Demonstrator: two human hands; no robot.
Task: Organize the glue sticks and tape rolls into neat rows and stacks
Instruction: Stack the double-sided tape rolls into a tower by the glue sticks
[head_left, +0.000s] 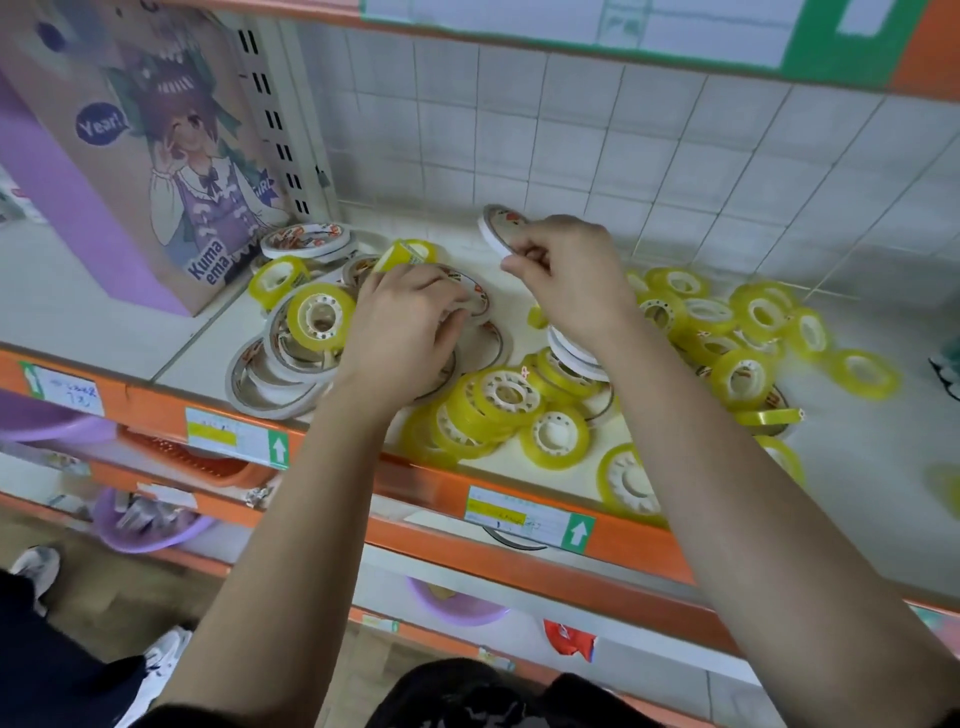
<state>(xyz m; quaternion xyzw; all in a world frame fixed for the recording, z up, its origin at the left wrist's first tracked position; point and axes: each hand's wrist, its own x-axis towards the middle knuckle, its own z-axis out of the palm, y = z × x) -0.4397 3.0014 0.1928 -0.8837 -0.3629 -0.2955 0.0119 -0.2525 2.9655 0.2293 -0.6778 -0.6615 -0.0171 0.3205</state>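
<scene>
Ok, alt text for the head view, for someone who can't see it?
On a shelf strewn with tape, the right hand holds a flat white roll near the tiled wall; the left hand grips a second white roll. Yellow rolls lie scattered around.

We cannot read the labels (524, 512) at 6 o'clock. Our left hand (410, 322) covers much of the white rolls (470, 296) under it; our right forearm (727, 467) hides part of a yellow roll (631, 480). At 3 o'clock a yellow blur (948, 488) and a dark thing (948, 371) are cut off.
</scene>
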